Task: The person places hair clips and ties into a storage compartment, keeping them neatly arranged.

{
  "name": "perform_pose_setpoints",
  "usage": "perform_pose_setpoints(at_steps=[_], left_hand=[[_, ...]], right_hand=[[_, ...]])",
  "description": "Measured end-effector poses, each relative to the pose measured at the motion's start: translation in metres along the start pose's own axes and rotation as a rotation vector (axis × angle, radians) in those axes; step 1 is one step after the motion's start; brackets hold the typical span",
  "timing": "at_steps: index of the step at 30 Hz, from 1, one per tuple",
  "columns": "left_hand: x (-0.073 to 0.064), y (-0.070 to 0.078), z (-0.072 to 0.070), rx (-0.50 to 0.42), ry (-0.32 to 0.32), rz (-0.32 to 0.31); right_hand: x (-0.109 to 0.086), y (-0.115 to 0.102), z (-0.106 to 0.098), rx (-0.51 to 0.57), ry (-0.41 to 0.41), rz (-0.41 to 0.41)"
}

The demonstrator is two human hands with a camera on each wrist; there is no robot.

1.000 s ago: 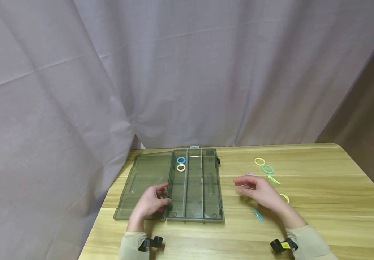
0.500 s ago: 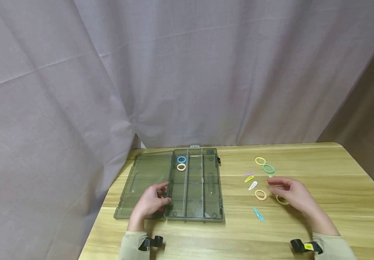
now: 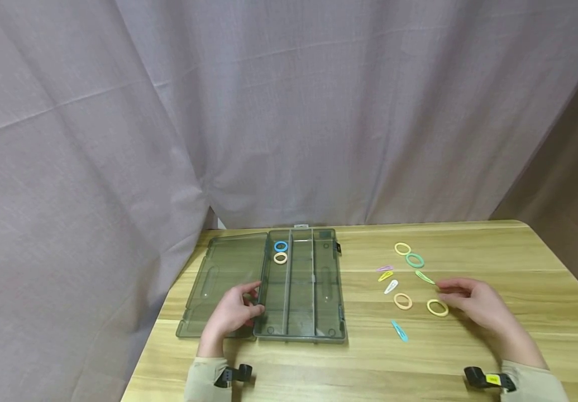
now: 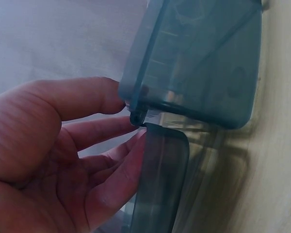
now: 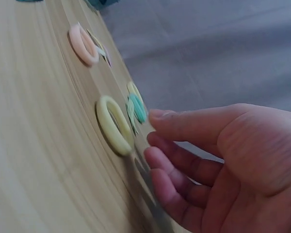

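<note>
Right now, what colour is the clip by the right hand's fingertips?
Light green; the clip shows best in the head view.

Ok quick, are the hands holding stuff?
Left hand: touching the open box; can't tell whether it grips.
Right hand: open, holding nothing, near the green clip.

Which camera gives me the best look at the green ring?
The head view: it shows the green ring whole, from above, with its open loop clear. The right wrist view shows it too, but at a steep slant, so its loop looks squashed. The left wrist view doesn't show it.
</note>
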State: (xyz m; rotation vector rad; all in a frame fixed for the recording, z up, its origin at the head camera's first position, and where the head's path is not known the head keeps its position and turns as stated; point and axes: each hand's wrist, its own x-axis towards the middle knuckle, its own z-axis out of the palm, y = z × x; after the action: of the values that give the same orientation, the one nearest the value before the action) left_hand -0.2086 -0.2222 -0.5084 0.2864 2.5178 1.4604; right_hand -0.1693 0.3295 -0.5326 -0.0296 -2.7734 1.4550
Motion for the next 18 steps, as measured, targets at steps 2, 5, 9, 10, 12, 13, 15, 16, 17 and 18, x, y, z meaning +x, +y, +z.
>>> perform_pose_setpoints(at_steps=[2, 5, 9, 10, 12, 13, 15, 16, 17, 18], left_hand=[[0.000, 0.000, 0.000, 0.002, -0.002, 0.001], [0.000, 0.001, 0.000, 0.008, -0.005, 0.000], [0.000, 0.001, 0.000, 0.014, -0.005, -0.001], [0.000, 0.001, 0.000, 0.015, -0.005, 0.000], [-0.001, 0.001, 0.000, 0.014, -0.004, 0.003], [-0.001, 0.001, 0.000, 0.014, -0.004, 0.005], [-0.001, 0.001, 0.000, 0.016, -0.004, 0.008], [-0.001, 0.001, 0.000, 0.017, -0.003, 0.008], [-0.001, 0.001, 0.000, 0.017, -0.003, 0.007], [-0.001, 0.001, 0.000, 0.017, -0.003, 0.010]], right_hand=[[-0.001, 0.003, -0.004, -0.038, -0.022, 0.014], [-0.003, 0.006, -0.010, -0.035, -0.064, 0.027], [-0.003, 0.011, -0.015, -0.037, -0.101, 0.032], [-0.002, 0.012, -0.015, -0.032, -0.103, 0.036], [0.000, 0.013, -0.015, -0.055, -0.104, 0.032], [0.000, 0.013, -0.014, -0.053, -0.104, 0.029], [0.001, 0.013, -0.013, -0.043, -0.103, 0.027], [0.001, 0.013, -0.013, -0.044, -0.102, 0.022], [0.000, 0.013, -0.012, -0.045, -0.105, 0.014], [0.000, 0.012, -0.012, -0.044, -0.106, 0.008]])
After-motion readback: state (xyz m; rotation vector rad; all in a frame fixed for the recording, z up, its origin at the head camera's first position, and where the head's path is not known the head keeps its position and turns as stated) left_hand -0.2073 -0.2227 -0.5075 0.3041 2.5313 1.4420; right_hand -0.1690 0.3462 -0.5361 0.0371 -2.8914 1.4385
